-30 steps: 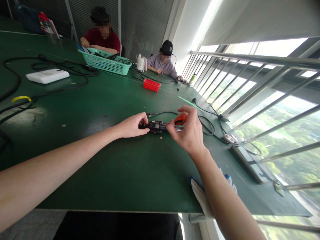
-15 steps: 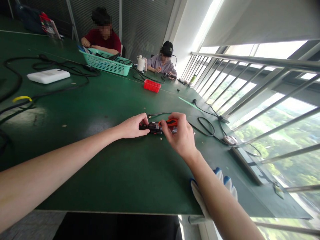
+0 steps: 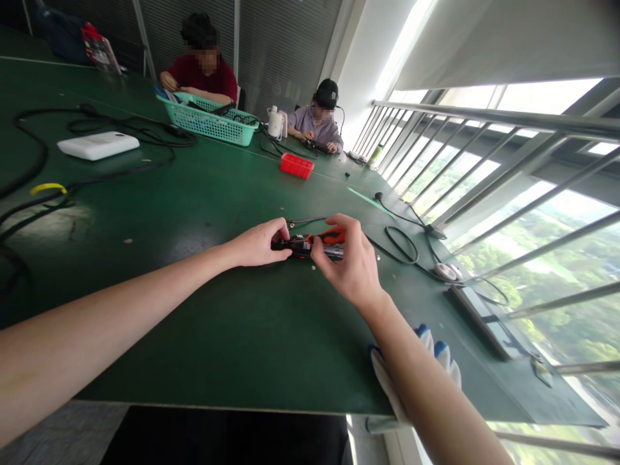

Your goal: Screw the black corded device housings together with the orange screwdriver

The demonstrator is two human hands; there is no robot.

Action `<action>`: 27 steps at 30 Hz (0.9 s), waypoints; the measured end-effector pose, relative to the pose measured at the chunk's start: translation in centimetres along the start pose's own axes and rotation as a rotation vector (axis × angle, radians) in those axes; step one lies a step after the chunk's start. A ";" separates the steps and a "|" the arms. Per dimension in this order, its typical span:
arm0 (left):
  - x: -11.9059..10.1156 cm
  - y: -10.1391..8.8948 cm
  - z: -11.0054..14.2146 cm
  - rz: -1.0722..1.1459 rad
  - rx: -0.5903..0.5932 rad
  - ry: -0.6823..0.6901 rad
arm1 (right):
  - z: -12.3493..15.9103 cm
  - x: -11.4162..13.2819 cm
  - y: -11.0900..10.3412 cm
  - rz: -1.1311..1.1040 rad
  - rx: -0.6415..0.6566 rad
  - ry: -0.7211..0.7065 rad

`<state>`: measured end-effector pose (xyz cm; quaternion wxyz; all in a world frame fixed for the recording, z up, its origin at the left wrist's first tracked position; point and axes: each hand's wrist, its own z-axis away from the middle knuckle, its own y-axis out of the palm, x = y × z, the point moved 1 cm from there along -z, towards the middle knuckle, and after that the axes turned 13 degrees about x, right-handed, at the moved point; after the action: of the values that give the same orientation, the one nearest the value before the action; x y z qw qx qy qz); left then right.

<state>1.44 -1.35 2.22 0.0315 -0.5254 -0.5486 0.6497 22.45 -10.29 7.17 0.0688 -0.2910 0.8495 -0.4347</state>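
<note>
A slim black device with a metallic section (image 3: 301, 246) lies on the green table in front of me; its exact kind I cannot make out. My left hand (image 3: 264, 243) pinches the device's left end between thumb and fingers. In my right hand (image 3: 349, 261) is a screwdriver with an orange and black handle (image 3: 334, 236), held low over the device and pointing left. The screwdriver's tip is too small to make out, near my left fingertips. Small pale bits lie on the table around the device.
Blue-and-white work gloves (image 3: 431, 352) lie under my right forearm. A black cable (image 3: 402, 245) loops to the right, near the railing (image 3: 484, 117). Farther off are a red tray (image 3: 297, 166), a mint basket (image 3: 213, 123), a white box (image 3: 98, 145) and two people seated across the table.
Both hands keep nearly the same place and hold. The device looks slightly rolled, its metallic side showing more. Across the table, the person in the cap has shifted their hands.
</note>
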 end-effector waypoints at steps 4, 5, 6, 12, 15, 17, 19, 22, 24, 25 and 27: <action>0.0 -0.1 0.0 0.000 -0.002 -0.011 | 0.0 -0.2 -0.3 -0.018 -0.013 0.002; 0.0 -0.1 0.0 -0.004 0.000 -0.020 | 0.0 -0.3 -0.5 -0.012 -0.046 0.033; 0.0 -0.1 0.1 -0.006 0.006 -0.028 | 0.0 -0.5 -0.8 -0.008 -0.090 0.076; 0.0 -0.1 0.1 -0.004 0.024 -0.046 | -0.2 -2.0 -2.4 -0.031 -0.259 0.315; 0.0 -0.1 0.1 -0.004 0.023 -0.047 | -0.4 -2.3 -2.2 -0.019 -0.219 0.329; -0.1 -0.2 0.1 -0.002 0.025 -0.045 | -0.4 -2.3 -1.9 0.019 -0.179 0.328; -0.2 -0.2 0.1 -0.006 0.026 -0.048 | -0.4 -2.3 -1.6 0.068 -0.159 0.314; -0.3 -0.2 0.1 -0.011 0.025 -0.061 | -0.4 -2.1 -1.4 0.082 -0.138 0.244; -0.2 -0.2 0.1 -0.009 0.023 -0.060 | -0.4 -1.9 -1.4 0.053 -0.118 0.165; -0.2 -0.2 0.1 -0.008 0.022 -0.056 | -0.4 -1.8 -1.5 0.049 -0.106 0.135; -0.1 -0.2 0.1 -0.008 0.023 -0.050 | -0.4 -1.8 -1.6 0.082 -0.092 0.123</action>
<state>1.34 -1.45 2.42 0.0264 -0.5064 -0.5439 0.6686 24.48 -9.73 8.40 0.0209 -0.2318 0.8823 -0.4092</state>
